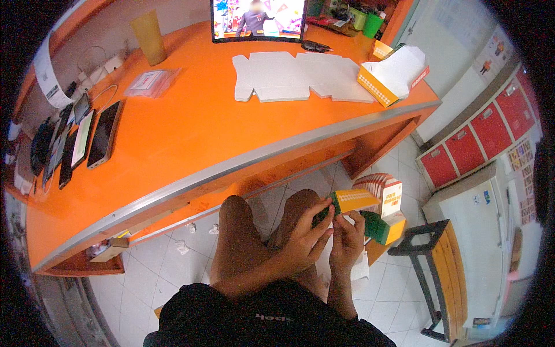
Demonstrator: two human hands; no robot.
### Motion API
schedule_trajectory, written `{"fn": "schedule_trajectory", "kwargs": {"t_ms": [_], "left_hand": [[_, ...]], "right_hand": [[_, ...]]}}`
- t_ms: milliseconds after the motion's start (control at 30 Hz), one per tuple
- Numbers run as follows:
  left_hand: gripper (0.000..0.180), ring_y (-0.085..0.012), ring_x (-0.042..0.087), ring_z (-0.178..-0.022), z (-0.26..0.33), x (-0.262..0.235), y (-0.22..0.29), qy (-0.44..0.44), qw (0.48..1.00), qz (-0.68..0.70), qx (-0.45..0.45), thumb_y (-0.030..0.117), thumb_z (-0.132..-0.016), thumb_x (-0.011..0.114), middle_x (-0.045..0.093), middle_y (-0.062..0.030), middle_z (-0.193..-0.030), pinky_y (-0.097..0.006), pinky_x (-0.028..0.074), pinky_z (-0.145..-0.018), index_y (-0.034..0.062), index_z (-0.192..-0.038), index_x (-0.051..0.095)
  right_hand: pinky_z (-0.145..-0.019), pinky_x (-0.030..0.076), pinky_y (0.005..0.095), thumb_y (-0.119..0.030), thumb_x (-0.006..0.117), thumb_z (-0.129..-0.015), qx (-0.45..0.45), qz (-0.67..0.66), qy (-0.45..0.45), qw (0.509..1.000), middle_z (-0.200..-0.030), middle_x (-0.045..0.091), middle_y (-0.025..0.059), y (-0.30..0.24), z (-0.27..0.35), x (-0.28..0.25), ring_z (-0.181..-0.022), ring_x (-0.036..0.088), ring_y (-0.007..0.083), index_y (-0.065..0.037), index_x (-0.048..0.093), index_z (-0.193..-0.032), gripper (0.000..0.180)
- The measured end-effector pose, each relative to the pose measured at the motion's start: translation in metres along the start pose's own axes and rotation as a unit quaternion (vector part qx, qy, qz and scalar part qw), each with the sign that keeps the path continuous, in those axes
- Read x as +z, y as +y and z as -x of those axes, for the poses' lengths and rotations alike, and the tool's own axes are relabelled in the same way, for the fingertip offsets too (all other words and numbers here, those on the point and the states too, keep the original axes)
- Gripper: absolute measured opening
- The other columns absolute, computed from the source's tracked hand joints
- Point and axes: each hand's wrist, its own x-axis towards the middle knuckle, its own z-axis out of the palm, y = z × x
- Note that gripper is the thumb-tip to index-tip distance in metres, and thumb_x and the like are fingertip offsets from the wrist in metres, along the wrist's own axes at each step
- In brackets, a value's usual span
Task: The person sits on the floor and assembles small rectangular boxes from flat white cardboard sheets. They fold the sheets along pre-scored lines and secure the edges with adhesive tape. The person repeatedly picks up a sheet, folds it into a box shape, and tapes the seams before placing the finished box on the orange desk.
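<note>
Above my lap, both hands work on a small cardboard box (357, 200), yellow with a white pattern and a green end. My left hand (306, 234) grips the green end, thumb and fingers closed on the card. Close beside it, my right hand (347, 234) has its fingertips pinched together at the near edge of the same box. Just beyond, to the right, stands a stack of printed cartons (391, 198) in white and orange. A green carton flap (373, 225) and a yellow carton side (395, 228) show next to my right hand.
Flat white card blanks (298, 78) and an opened yellow-and-white carton (399, 75) lie on the orange desk (191, 115). Phones (105, 134), a plastic bag (151, 82), a tumbler (148, 37) and a screen (258, 20) are there too. A wooden stool (448, 272) stands right.
</note>
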Motion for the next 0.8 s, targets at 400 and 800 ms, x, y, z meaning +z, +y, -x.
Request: {"fn": "schedule_trajectory", "kwargs": {"t_ms": [400,800], "left_hand": [[0.011,-0.0224,0.063,-0.084,-0.009,-0.025,-0.035,0.110,0.982,0.002,-0.151,0.003,-0.082,0.063,0.059,-0.0165,-0.097,-0.031,0.055,-0.066,0.0004,-0.087,0.054],[0.027,-0.0205,0.060,-0.093,0.013,0.000,-0.042,0.002,0.950,0.147,-0.277,0.014,-0.086,0.059,0.063,-0.0111,-0.099,-0.033,0.048,-0.078,0.0045,-0.112,0.056]], "right_hand": [[-0.094,0.038,0.0354,0.005,0.060,-0.078,0.036,0.033,-0.061,0.997,-0.120,0.049,0.0127,0.034,-0.008,-0.028,-0.112,0.047,0.0268,-0.001,0.054,-0.113,0.036],[-0.062,0.043,0.0371,-0.022,0.050,-0.091,-0.020,0.108,-0.136,0.985,-0.092,0.059,0.0168,0.010,-0.007,0.014,-0.076,0.054,0.0283,-0.002,0.061,-0.093,0.022]]}}
